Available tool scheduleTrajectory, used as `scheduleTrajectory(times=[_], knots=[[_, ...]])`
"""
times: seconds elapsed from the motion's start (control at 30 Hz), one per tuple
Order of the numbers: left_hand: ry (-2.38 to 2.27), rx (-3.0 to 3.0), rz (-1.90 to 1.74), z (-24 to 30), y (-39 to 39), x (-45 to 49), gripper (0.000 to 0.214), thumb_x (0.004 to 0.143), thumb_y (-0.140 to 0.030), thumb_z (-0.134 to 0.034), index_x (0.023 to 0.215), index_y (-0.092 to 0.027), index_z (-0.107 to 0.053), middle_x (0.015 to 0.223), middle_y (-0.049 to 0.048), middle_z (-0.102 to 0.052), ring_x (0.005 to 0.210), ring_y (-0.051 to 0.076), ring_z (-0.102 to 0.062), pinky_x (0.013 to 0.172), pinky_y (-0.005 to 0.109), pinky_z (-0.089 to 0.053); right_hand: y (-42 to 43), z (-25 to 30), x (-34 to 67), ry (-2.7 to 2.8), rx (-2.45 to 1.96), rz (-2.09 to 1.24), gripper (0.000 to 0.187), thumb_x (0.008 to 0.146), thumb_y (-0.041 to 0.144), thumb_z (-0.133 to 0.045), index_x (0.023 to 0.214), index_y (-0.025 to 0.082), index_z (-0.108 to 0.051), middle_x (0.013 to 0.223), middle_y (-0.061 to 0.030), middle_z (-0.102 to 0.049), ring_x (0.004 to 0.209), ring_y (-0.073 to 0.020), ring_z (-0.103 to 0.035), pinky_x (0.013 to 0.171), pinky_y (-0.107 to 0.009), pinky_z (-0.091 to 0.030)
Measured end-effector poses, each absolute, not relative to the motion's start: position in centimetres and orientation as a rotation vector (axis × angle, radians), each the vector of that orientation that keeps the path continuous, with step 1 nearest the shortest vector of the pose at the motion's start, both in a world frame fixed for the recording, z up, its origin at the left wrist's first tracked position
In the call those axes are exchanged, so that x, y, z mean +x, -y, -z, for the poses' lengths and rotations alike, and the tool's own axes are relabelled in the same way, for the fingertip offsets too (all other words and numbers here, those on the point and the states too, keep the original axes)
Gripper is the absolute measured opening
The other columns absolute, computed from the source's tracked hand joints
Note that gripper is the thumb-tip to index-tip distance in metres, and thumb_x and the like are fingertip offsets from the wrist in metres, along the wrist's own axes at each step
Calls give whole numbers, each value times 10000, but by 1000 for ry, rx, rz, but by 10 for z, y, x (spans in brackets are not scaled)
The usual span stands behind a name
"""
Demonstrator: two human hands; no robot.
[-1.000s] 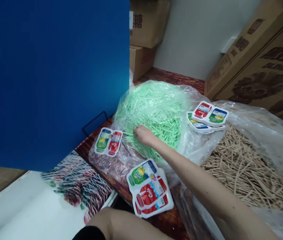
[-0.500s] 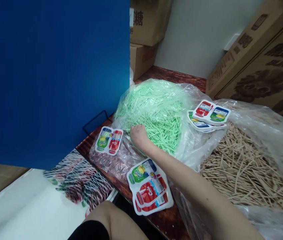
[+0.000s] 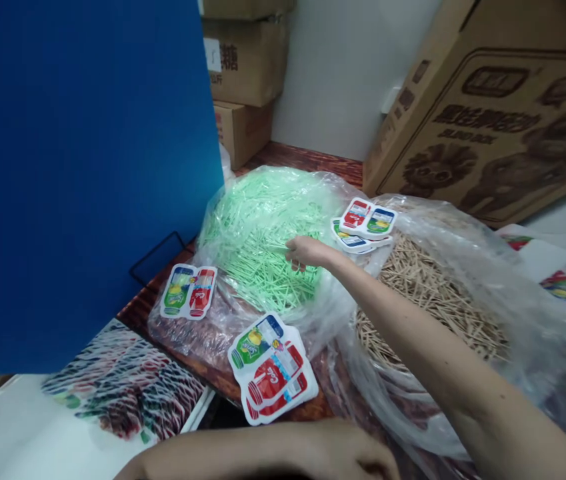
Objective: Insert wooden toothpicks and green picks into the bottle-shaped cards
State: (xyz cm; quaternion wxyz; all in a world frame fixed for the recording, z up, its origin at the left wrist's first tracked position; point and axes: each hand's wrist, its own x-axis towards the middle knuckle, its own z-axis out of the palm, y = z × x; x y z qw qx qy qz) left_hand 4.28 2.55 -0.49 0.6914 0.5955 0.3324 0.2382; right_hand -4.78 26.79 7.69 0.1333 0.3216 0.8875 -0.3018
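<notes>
Picking from the green sticks point(image 3: 267, 273) appears to be the step in hand; they lie heaped in a clear bag point(image 3: 187, 337) on the tabletop point(image 3: 313, 160). The right hand point(image 3: 305, 252) is over the heap, fingers bunched; whether they pinch a stick, I cannot tell. The left hand point(image 3: 350, 453) is near the printed cards point(image 3: 273, 373), finger state unclear. The next move likely calls for a firm pinch.

Left stick bag point(image 3: 247, 203) beside right stick bag point(image 3: 493, 260) on table point(image 3: 307, 158), stacked cards point(image 3: 273, 370) in front, carton point(image 3: 443, 143) behind, panel point(image 3: 83, 187) left
</notes>
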Motion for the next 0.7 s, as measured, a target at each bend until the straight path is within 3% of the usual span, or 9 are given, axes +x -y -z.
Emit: scheduleTrajectory(times=[0.13,0.37,0.47,0.57,0.7], knots=[[-881,932,-700,-19,-26,-11,308,751,-490,-652,764,-183,-629,624,-25,-579,569,122,-538,564,227,-422,-269,-75,-24,-2516,1087,1215,154,843,91,-524,699,147,-513,554,0,-649,435,-86,-573,468,-181,-373],[-1410,917,-1260,-51,-53,-83,215,799,-375,-624,834,-163,-630,698,-10,-595,665,134,-542,675,259,-438,-246,-65,8,-2356,1184,1811,197,928,114,-437,746,166,-493,557,31,-634,437,-62,-571,448,-149,-399],[-1620,900,-1567,-52,-82,-99,261,805,-376,-611,981,-183,-608,939,46,-651,869,181,-596,795,307,-466,-240,-59,21,-2238,1131,1971,164,928,144,-469,782,156,-543,557,22,-647,434,-73,-582,434,-153,-409],[-1762,1015,-1686,-47,-114,-106,356,841,-377,-584,1154,-210,-554,1275,103,-571,1122,223,-548,918,352,-440,-236,-54,27,-2137,1077,2081,153,908,160,-523,759,153,-555,539,19,-657,418,-84,-589,410,-153,-406],[-1730,1134,-1611,-37,-148,-98,428,896,-410,-516,1268,-197,-506,1400,128,-493,1234,238,-504,1014,383,-394,-233,-50,32,-2128,1133,2100,207,877,91,-530,681,157,-514,511,18,-654,397,-88,-584,391,-151,-398]])
